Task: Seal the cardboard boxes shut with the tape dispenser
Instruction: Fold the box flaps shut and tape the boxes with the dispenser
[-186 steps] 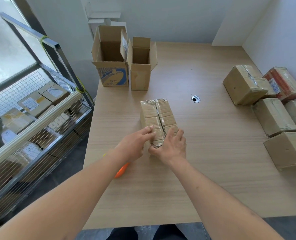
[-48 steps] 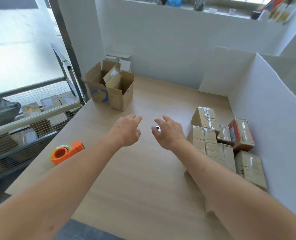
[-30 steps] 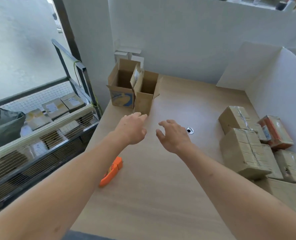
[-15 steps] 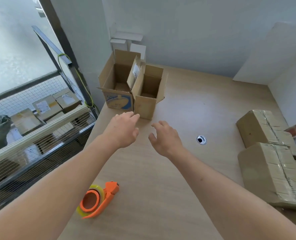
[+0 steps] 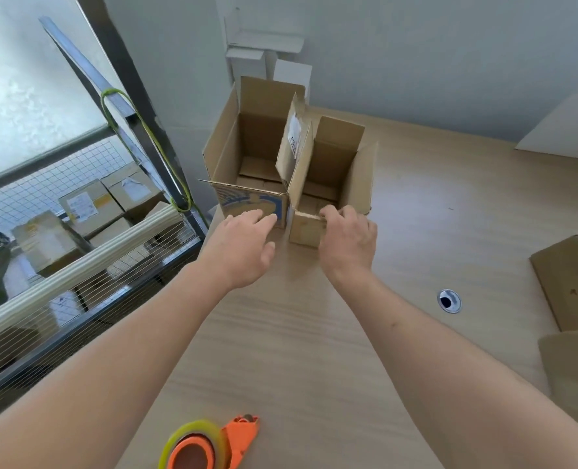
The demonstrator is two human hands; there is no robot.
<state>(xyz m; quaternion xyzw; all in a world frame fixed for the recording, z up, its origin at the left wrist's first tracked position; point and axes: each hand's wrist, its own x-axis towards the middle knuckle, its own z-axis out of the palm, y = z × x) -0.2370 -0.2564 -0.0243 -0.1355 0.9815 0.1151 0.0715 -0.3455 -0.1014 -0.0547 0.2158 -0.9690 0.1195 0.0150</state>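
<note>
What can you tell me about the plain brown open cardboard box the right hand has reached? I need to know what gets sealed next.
The plain brown open cardboard box stands upright on the light wooden table, near its far left corner. It looks like unprinted corrugated card. Its top flaps stand up, open and untaped, and the inside looks empty. Its left side sits against the larger open carton with blue print. The right hand curls its fingers over the near top edge. The left hand hovers beside it, fingers relaxed.

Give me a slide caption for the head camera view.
Right hand grips the plain open cardboard box's front flap; orange tape dispenser lies untouched nearby.
</note>
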